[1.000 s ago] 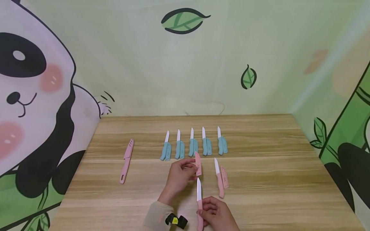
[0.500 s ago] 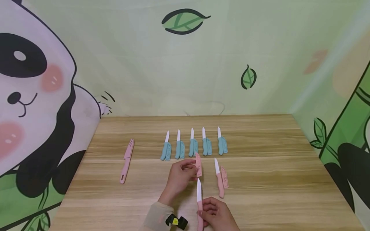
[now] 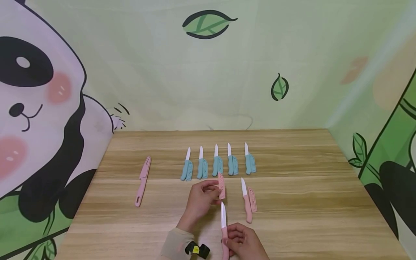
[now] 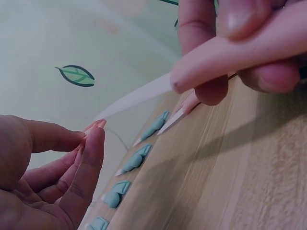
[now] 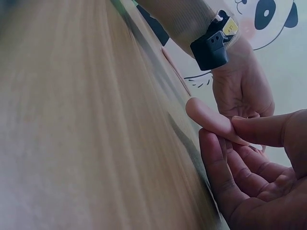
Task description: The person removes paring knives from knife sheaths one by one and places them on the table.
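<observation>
My left hand [image 3: 202,196] pinches a pink sheath [image 3: 221,186] between thumb and fingers, held up over the middle of the table. Just below it, my right hand [image 3: 243,240] grips the pink handle of a paring knife [image 3: 225,242]. Its white blade points away from me, the tip close under the sheath's lower end in the head view. In the left wrist view the blade [image 4: 139,98] reaches toward the sheath [image 4: 93,128]; whether the tip touches it I cannot tell. The right wrist view shows thumb and fingers pinching the handle [image 5: 211,117].
A second pink knife [image 3: 247,207] lies right of my hands beside its sheath [image 3: 252,199]. Several blue-handled knives [image 3: 216,166] with matching sheaths form a row behind. At left lies a pink sheathed knife [image 3: 143,182]. A printed cloth [image 3: 156,72] backs the wooden table [image 3: 292,202].
The sheath and the knife have shifted very slightly left and toward me together. Both hands keep the same hold, and the things lying on the table have not moved.
</observation>
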Demonstrator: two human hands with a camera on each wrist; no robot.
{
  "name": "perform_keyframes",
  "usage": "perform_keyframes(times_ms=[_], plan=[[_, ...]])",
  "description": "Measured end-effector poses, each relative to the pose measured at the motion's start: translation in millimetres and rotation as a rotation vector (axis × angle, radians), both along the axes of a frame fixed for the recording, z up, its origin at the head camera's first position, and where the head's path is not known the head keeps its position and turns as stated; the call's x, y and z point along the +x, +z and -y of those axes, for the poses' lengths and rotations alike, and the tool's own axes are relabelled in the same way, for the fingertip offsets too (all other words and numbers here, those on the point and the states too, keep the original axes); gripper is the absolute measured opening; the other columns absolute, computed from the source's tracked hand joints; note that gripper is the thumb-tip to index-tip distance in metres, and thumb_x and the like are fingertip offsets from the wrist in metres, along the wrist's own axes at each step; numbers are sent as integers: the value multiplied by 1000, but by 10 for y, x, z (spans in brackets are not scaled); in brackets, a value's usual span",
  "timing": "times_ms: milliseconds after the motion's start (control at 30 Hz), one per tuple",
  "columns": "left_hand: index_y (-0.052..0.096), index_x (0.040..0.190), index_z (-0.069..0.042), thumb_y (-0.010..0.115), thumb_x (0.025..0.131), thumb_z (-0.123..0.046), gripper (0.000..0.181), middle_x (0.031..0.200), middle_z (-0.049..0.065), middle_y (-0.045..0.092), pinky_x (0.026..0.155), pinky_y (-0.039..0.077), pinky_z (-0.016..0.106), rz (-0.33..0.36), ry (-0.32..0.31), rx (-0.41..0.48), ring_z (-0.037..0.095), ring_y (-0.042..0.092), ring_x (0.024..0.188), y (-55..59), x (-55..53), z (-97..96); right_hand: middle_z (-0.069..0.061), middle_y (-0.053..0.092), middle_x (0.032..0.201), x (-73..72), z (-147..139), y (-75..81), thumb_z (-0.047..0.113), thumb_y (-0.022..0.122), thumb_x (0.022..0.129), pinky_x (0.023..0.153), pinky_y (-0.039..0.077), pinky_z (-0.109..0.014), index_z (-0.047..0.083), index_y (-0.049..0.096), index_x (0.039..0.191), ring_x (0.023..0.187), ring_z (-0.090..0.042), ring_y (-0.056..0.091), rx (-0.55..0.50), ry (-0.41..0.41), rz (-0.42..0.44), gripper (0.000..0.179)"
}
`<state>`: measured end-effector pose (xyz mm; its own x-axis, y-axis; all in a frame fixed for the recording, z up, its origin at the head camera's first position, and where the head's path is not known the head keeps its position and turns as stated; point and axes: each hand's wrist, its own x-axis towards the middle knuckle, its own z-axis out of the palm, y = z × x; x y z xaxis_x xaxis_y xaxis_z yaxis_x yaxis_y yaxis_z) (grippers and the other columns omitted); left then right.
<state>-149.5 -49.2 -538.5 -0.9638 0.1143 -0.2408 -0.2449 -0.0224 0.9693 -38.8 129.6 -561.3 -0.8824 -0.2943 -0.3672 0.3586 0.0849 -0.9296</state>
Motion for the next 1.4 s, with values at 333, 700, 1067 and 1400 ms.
perform_keyframes(times_ms=[333,700,1067,1400], plan=[[69,126,-1,69,96,-6,31,99,13,69,67,64,35,-3,-20,-67,18,72,65,-35,48,63,-7,71,91,-9,-51,69,4,72,93,66,63,-28,-13,60,122,76,-14,69,-8,-68,-26,36],[68,124,-3,70,96,-7,28,99,12,67,60,61,33,-55,-94,-208,21,69,65,-71,226,134,-11,75,91,-89,-42,134,15,69,98,63,63,-34,-5,56,139,69,-21,72,63,-175,-31,47],[69,120,0,68,93,-3,27,87,4,67,51,54,26,-109,-131,-391,16,67,57,-133,339,82,-11,73,98,-266,55,243,7,77,90,66,61,-25,-4,61,138,82,-16,71,249,-255,-157,51],[73,114,2,67,86,-1,28,78,0,66,51,46,21,-204,-113,-587,7,56,59,-98,380,7,-11,77,101,-481,103,315,6,75,91,65,59,-20,-3,63,135,83,-14,72,436,-234,-299,47]])
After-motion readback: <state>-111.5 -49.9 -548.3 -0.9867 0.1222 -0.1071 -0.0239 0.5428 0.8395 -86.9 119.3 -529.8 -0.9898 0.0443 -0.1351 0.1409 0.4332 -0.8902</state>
